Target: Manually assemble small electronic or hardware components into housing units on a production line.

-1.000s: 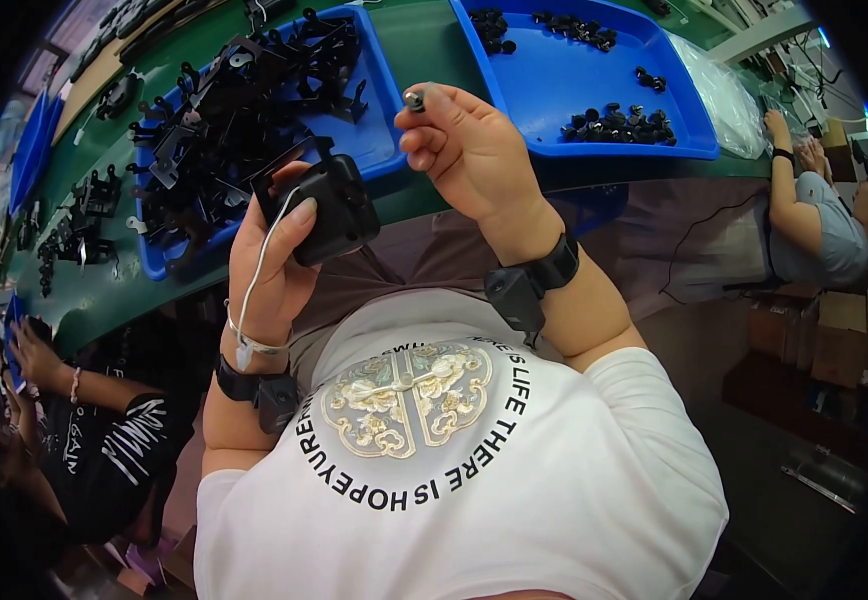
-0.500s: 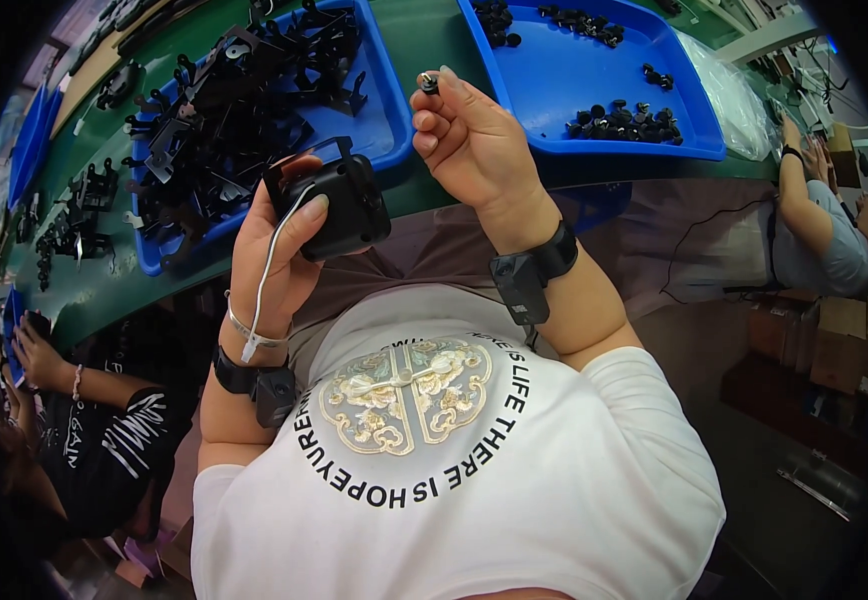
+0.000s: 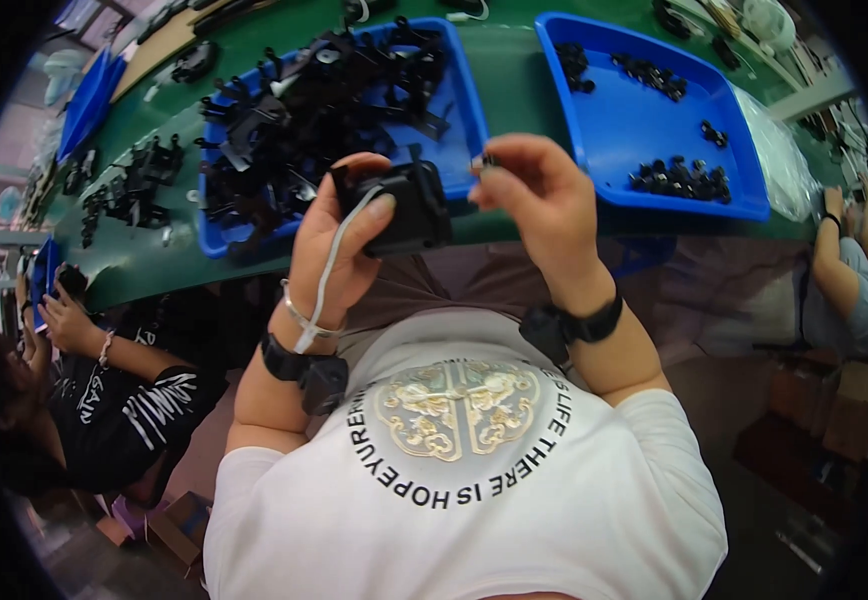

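Left hand (image 3: 339,235) wrapped around a black box-shaped part (image 3: 404,208) standing tilted, right hand (image 3: 544,200) pinching a small black piece (image 3: 487,160) beside its top, over the green desk (image 3: 514,90) edge, blue trays (image 3: 644,110) just behind.

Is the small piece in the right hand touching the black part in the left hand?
Cannot tell: in the head view the small piece sits right beside the black part.

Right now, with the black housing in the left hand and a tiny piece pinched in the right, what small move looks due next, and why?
Probably bring the small dark piece a touch leftward onto the upper right corner of the black housing. The right hand pinches it at the fingertips just beside that corner, not clearly touching, while the left hand grips the housing steady above the edge of the green table.
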A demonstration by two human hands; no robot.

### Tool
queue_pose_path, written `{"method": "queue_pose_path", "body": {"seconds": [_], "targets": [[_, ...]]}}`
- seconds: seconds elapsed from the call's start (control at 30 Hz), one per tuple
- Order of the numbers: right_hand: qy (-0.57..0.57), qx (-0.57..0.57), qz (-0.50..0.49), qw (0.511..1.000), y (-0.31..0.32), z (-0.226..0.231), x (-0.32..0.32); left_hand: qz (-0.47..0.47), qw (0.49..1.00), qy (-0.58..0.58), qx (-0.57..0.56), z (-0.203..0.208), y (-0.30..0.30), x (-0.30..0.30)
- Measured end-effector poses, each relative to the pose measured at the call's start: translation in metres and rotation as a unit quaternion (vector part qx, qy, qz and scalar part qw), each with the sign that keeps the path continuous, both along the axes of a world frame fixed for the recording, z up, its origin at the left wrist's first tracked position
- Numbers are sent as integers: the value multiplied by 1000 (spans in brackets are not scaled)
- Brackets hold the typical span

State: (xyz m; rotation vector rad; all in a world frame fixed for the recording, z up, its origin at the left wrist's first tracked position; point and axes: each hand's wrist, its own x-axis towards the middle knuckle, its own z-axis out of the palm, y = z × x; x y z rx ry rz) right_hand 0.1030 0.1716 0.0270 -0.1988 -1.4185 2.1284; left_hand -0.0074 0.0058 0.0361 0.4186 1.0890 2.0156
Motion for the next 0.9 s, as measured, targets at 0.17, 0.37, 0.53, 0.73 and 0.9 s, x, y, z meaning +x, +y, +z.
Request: {"method": "queue_pose_path", "body": {"seconds": [0.17, 0.37, 0.53, 0.73, 0.9], "targets": [[72, 399, -55, 912, -18, 15, 9, 2, 1000, -8, 23, 2, -4, 5], [90, 462, -59, 880, -18, 13, 6, -6, 999, -18, 44, -5, -9, 2], [87, 473, -58, 875, -20, 10, 5, -10, 999, -18, 51, -9, -9, 0], [85, 477, -73, 872, -22, 2, 1, 2, 999, -3, 35, -12, -9, 1], [90, 495, -71, 861, -24, 1, 1, 24, 999, 23, 15, -9, -5, 6]]}}
